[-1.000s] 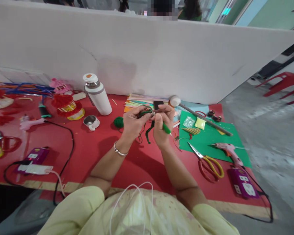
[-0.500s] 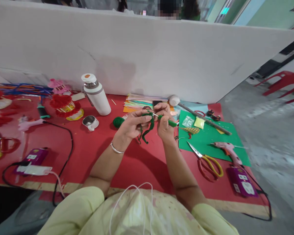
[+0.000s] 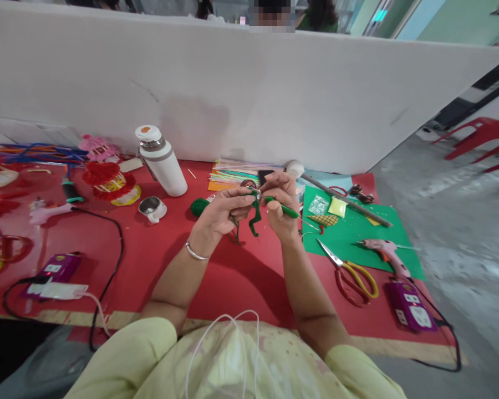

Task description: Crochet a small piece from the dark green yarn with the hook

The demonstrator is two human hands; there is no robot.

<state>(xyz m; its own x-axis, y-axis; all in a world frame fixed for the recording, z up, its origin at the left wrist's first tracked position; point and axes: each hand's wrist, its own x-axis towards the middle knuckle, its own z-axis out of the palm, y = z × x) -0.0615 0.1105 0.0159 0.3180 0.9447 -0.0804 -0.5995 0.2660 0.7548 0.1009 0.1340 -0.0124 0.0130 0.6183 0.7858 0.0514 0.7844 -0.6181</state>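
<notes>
My left hand (image 3: 223,212) pinches a dark green crochet strip (image 3: 255,219), whose lower end dangles and curls between my hands. My right hand (image 3: 283,210) is closed round the green handle of a crochet hook (image 3: 285,208). The hook's tip meets the top of the strip at my left fingertips; the exact stitch is too small to make out. A ball of green yarn (image 3: 199,207) lies on the red table just left of my left hand, and a strand hangs below that hand.
Scissors (image 3: 351,277), a pink glue gun (image 3: 386,255) on a green sheet (image 3: 316,244) and a purple power strip (image 3: 411,307) lie to the right. A white thermos (image 3: 164,166), its cup (image 3: 152,209) and a red paper lantern (image 3: 108,180) stand left. A white partition (image 3: 249,94) closes the back.
My right hand and the hook have shifted slightly, with the right fingers moving nearer the left fingertips. The dangling strip has swung a little to the right.
</notes>
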